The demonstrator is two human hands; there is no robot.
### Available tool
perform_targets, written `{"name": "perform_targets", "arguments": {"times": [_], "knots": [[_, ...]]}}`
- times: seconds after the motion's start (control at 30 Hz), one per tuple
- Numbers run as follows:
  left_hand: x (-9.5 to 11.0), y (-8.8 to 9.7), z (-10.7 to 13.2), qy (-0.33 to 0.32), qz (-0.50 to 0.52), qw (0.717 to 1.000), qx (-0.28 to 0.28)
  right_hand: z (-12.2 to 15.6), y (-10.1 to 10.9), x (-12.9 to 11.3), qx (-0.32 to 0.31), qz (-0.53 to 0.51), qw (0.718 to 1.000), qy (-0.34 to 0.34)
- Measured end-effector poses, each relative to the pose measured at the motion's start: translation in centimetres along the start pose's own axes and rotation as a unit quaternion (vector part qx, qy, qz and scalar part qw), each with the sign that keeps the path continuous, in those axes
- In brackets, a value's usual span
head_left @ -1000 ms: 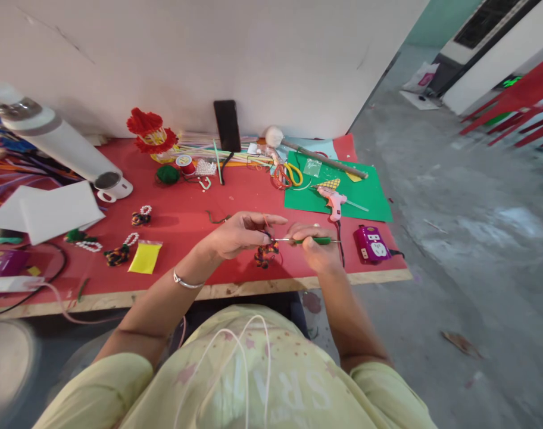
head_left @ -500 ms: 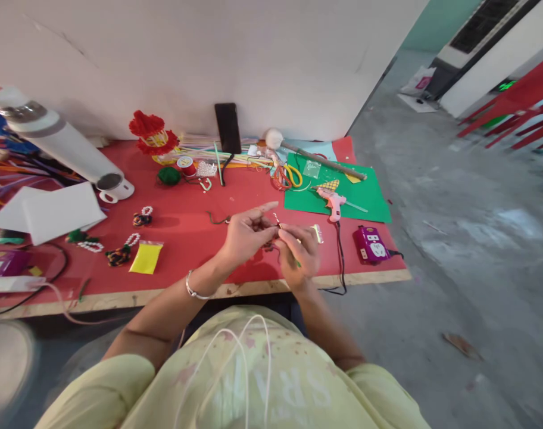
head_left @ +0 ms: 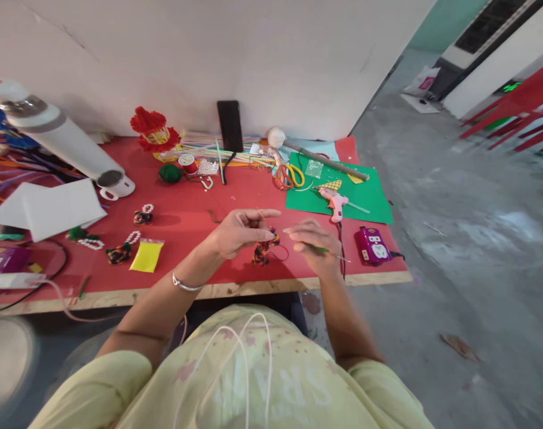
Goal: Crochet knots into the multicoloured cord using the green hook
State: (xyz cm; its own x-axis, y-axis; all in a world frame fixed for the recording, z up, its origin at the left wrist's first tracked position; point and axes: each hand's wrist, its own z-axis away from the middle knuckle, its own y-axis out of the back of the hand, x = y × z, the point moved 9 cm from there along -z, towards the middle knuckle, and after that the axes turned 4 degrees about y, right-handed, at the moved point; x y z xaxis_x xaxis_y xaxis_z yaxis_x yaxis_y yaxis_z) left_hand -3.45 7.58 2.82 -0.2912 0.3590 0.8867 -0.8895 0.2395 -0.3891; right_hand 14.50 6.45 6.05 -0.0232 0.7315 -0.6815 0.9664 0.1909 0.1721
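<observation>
My left hand (head_left: 240, 232) pinches a small dark yarn piece (head_left: 261, 253) flecked with orange and red, its index finger stretched out to the right. A thin strand rises by that finger, and a reddish thread loops to the right below the piece. Just right of it, my right hand (head_left: 315, 241) is closed around a slim green-handled tool (head_left: 318, 248) that looks like a crochet hook. Its thin metal end points right, away from the yarn piece. A gap separates the two hands. Beyond my left hand, a short dark green strand (head_left: 214, 217) lies on the red sheet.
Right of my hands are a pink glue gun (head_left: 336, 202) on a green sheet (head_left: 374, 193) and a purple power socket box (head_left: 372, 245). Scissors (head_left: 293, 176) and a phone (head_left: 230, 126) stand farther back. Left are beaded yarn pieces (head_left: 119, 253), a yellow packet (head_left: 147, 255) and a flask (head_left: 57, 128).
My right hand has drawn away to the right from my left hand, and the tool's metal end now points right. More of the yarn piece shows below my left fingers.
</observation>
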Motion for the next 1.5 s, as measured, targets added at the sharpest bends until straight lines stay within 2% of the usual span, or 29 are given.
{"name": "perform_targets", "arguments": {"times": [0.17,0.4,0.5,0.57,0.63,0.77,0.8,0.87,0.97,1.0,1.07,1.17,1.27,1.4,1.5], "knots": [[0.1,0.0,-0.3,0.000,-0.033,0.999,-0.031,-1.0,0.3,-0.9,-0.084,0.035,0.995,0.041],[0.0,-0.5,-0.3,0.027,-0.054,0.995,-0.077,-2.2,0.3,-2.5,-0.120,0.013,0.991,0.061],[0.0,-1.0,-0.3,0.039,-0.045,0.994,-0.097,-2.0,0.5,-2.9,-0.111,0.006,0.992,0.064],[0.1,-1.2,-0.3,0.028,-0.031,0.995,-0.087,-1.5,0.7,-2.7,-0.076,0.009,0.995,0.061],[0.3,-1.2,-0.4,0.005,-0.017,0.998,-0.058,-0.7,0.8,-2.2,-0.014,0.002,0.999,0.043],[-0.1,-1.3,-0.6,-0.036,0.018,0.999,-0.001,1.6,-0.1,0.5,0.139,-0.065,0.987,-0.056],[-0.2,-1.3,-0.7,-0.051,0.027,0.998,0.014,2.4,-0.5,1.4,0.187,-0.099,0.974,-0.087],[-0.2,-1.1,-0.7,-0.095,0.034,0.994,0.048,4.0,-1.7,3.4,0.273,-0.195,0.929,-0.155],[0.0,-0.7,-0.3,-0.157,0.004,0.981,0.112,5.7,-4.0,5.8,0.337,-0.304,0.858,-0.240],[0.0,-0.6,-0.2,-0.166,-0.010,0.978,0.129,6.1,-4.5,6.1,0.347,-0.317,0.846,-0.252],[-0.1,-0.5,-0.1,-0.173,-0.027,0.974,0.143,6.4,-4.8,6.5,0.358,-0.319,0.838,-0.261],[-0.4,-0.7,-0.2,-0.145,0.014,0.983,0.116,6.3,-4.3,6.4,0.350,-0.294,0.852,-0.253],[-1.1,-1.1,-0.5,-0.065,0.079,0.993,0.058,5.7,-3.1,5.8,0.317,-0.258,0.885,-0.220],[-1.2,-1.2,-0.5,-0.011,0.095,0.995,0.015,4.2,-1.1,4.3,0.231,-0.173,0.946,-0.150],[-1.2,-1.4,-0.5,0.013,0.086,0.996,-0.018,3.1,0.1,3.1,0.164,-0.116,0.976,-0.088]]}}
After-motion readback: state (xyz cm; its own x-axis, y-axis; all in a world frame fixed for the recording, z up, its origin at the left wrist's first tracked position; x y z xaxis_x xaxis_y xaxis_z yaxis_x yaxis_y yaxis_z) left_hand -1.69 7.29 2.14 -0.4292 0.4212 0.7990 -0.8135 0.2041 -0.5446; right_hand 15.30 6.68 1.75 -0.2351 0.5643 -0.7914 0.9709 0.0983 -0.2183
